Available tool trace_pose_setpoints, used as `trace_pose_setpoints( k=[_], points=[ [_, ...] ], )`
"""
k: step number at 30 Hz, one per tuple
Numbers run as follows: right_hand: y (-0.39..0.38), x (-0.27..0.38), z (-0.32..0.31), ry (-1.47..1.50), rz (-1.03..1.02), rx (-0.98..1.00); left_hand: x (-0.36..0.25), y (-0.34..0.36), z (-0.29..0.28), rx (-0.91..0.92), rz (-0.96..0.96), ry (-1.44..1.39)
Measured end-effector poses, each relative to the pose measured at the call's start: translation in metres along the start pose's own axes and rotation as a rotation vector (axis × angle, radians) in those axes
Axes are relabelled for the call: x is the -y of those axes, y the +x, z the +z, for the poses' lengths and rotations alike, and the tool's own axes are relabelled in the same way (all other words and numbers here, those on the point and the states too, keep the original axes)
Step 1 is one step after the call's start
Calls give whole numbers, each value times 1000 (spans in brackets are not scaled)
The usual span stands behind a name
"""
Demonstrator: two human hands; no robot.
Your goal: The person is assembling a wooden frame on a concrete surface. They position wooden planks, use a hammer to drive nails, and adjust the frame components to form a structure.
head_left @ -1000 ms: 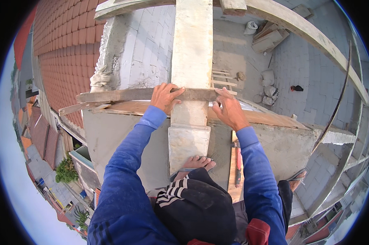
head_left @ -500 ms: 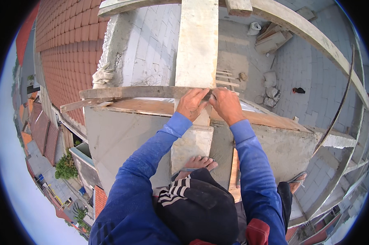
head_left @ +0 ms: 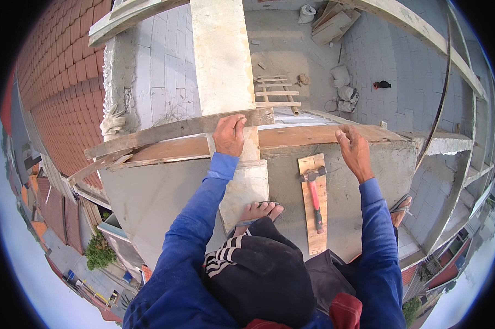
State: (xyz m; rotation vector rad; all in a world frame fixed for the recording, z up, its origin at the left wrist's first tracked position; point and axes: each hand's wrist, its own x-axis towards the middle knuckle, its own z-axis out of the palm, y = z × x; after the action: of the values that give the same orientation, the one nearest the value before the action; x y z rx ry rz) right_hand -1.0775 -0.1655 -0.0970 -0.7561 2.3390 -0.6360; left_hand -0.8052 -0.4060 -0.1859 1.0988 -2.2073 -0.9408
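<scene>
My left hand (head_left: 229, 135) is closed on a grey wooden batten (head_left: 171, 131), near its right end. The batten lies across a pale upright board (head_left: 221, 60), just above the wall's plywood-edged top. My right hand (head_left: 355, 153) is off the batten, over the plywood edge (head_left: 302, 135), its thumb and fingers drawn together. What they pinch, if anything, is too small to make out. Between my arms a hammer (head_left: 315, 200) with a red and black handle lies on a short strip of plywood (head_left: 316, 241) on the grey concrete surface (head_left: 343, 197).
My sandalled feet stand on the concrete. Far below on the right is a floor with a wooden ladder (head_left: 277, 93), white sacks (head_left: 343, 90) and stacked boards (head_left: 335, 24). Red roof tiles (head_left: 61, 66) drop away at left. A thin dark rod (head_left: 439, 104) leans at right.
My right hand has let go of the batten and moved right. My left hand stays on it. The view has shifted right, and the hammer on the plywood strip now shows.
</scene>
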Motion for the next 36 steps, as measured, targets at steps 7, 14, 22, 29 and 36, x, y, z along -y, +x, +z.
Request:
trace_pose_setpoints(
  k=[7, 14, 22, 29, 36],
  points=[
    [-147, -32, 18, -358, 213, 371, 12, 3, -2, -19, 44, -73],
    [-199, -61, 71, -445, 101, 459, 12, -1, -7, -38, -116, -233],
    [-231, -65, 84, -188, -13, 90, 8, 0, -8, -58, -67, -217],
    [-201, 35, 46, 175, 319, 227, 11, 2, -8, -68, -54, -189],
    [-128, 78, 47, 122, 136, 166, 18, 5, -11, -57, 127, -73]
  ],
)
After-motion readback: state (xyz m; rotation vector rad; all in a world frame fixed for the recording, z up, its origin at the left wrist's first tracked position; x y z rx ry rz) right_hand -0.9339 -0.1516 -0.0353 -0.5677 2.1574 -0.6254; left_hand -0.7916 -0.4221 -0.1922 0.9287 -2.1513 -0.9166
